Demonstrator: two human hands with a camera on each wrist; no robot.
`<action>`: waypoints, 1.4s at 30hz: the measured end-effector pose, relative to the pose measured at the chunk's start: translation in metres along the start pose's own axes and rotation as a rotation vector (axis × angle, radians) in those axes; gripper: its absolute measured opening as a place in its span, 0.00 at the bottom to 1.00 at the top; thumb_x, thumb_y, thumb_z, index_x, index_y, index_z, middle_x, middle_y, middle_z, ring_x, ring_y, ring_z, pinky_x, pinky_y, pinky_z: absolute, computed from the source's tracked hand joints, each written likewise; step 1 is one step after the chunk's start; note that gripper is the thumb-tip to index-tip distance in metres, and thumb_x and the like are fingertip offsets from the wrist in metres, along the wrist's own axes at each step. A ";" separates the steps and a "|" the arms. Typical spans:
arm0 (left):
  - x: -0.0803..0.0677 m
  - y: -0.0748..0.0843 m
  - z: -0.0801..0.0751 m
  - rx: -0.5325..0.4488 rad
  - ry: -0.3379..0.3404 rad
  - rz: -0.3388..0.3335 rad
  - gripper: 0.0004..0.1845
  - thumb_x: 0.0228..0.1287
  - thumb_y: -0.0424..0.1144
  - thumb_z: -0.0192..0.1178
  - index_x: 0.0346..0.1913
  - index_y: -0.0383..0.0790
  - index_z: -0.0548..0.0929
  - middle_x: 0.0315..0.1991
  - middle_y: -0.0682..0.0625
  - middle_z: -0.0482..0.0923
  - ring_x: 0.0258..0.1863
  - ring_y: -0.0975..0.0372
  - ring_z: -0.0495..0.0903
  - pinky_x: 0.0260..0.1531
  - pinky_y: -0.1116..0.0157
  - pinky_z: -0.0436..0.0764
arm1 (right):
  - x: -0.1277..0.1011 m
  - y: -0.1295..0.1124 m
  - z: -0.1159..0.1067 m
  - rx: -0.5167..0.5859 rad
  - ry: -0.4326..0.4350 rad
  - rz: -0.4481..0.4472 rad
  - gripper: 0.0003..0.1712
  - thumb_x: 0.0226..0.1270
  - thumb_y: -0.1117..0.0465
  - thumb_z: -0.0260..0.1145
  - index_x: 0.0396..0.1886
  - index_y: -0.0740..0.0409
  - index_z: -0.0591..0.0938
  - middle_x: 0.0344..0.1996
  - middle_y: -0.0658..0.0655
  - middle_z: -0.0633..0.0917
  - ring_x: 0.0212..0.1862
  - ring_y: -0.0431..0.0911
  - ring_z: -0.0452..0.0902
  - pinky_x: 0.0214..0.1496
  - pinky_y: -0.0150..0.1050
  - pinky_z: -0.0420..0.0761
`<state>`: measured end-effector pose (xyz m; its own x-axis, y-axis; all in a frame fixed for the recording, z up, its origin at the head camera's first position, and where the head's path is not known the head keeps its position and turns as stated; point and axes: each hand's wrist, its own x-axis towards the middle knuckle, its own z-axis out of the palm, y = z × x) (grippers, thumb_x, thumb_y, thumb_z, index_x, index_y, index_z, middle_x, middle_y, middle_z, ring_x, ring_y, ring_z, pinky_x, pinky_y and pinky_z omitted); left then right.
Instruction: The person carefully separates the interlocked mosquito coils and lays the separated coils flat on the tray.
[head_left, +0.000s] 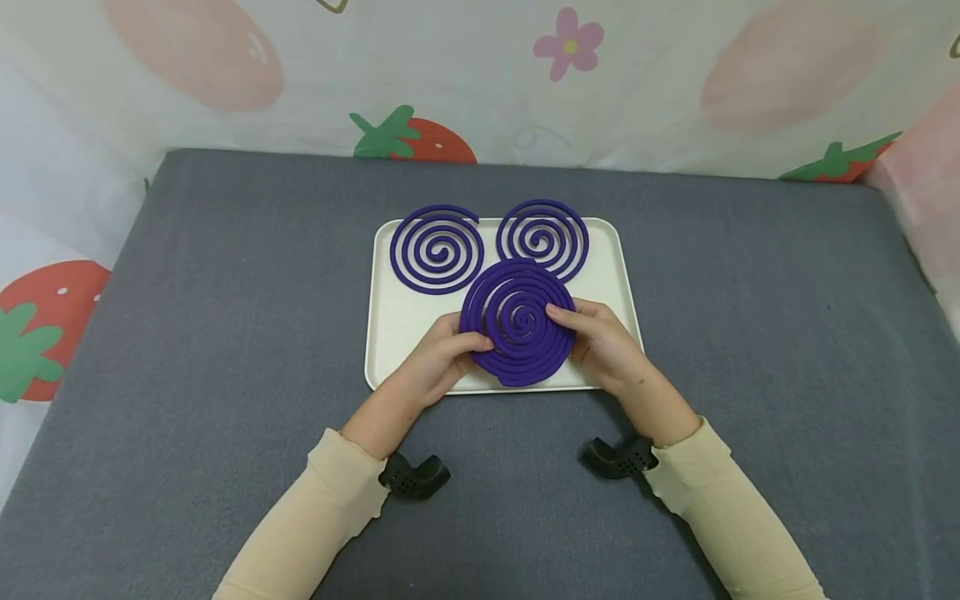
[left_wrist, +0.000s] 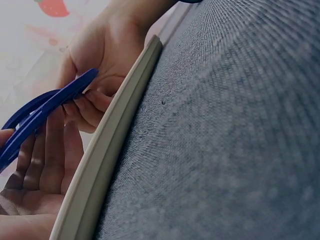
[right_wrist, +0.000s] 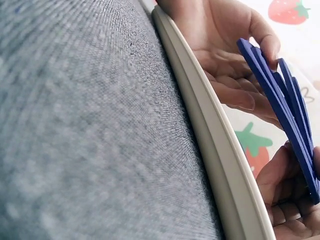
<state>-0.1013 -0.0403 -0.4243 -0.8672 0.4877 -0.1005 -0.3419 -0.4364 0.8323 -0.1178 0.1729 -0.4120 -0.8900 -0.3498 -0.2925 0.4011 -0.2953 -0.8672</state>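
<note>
Both hands hold a round purple mosquito coil pair (head_left: 525, 320) over the front of a cream tray (head_left: 390, 333). Its spirals lie closely nested. My left hand (head_left: 442, 354) pinches the left edge, thumb on top and fingers beneath. On the other side my right hand (head_left: 603, 343) grips the right edge, its thumb lying on the upper face. From the left wrist, the coil pair (left_wrist: 50, 107) appears edge-on with its rings spread slightly apart; the right wrist view shows gaps between its layers too. Most of the fingertips under it are hidden from above.
Two single spiral coils rest at the tray's back edge: a left coil (head_left: 437, 250) and a right coil (head_left: 542, 237), the latter partly covered by the held pair. A grey cloth (head_left: 225, 333) covers the table. Behind it hangs a strawberry-print curtain (head_left: 637, 92).
</note>
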 end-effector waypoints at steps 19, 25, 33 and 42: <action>0.002 0.000 0.003 0.040 0.011 -0.014 0.15 0.60 0.23 0.48 0.51 0.27 0.72 0.38 0.53 0.81 0.39 0.65 0.80 0.42 0.70 0.79 | 0.001 0.000 0.001 0.047 0.006 -0.014 0.17 0.72 0.70 0.48 0.33 0.55 0.82 0.27 0.51 0.85 0.29 0.38 0.80 0.31 0.29 0.80; 0.001 0.000 0.001 0.053 0.006 -0.015 0.17 0.64 0.23 0.46 0.55 0.21 0.68 0.38 0.53 0.81 0.39 0.65 0.81 0.41 0.68 0.81 | 0.001 0.003 0.001 0.047 -0.025 -0.094 0.12 0.72 0.71 0.48 0.45 0.54 0.76 0.36 0.50 0.83 0.35 0.39 0.81 0.36 0.30 0.81; 0.002 -0.001 0.001 0.032 -0.033 -0.027 0.22 0.66 0.22 0.42 0.62 0.14 0.58 0.42 0.50 0.80 0.39 0.62 0.82 0.41 0.64 0.82 | 0.002 0.005 0.002 -0.036 0.044 -0.203 0.15 0.70 0.73 0.50 0.48 0.53 0.75 0.41 0.51 0.81 0.37 0.39 0.79 0.38 0.30 0.81; 0.003 0.003 0.001 -0.073 -0.002 0.038 0.23 0.69 0.20 0.37 0.65 0.15 0.54 0.52 0.34 0.73 0.45 0.60 0.80 0.47 0.63 0.80 | 0.003 0.002 0.002 -0.027 0.159 -0.239 0.12 0.71 0.71 0.52 0.49 0.55 0.75 0.40 0.51 0.80 0.37 0.39 0.79 0.38 0.29 0.81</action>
<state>-0.1045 -0.0391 -0.4215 -0.8794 0.4711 -0.0681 -0.3341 -0.5089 0.7933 -0.1189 0.1696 -0.4140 -0.9823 -0.1285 -0.1363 0.1718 -0.3278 -0.9290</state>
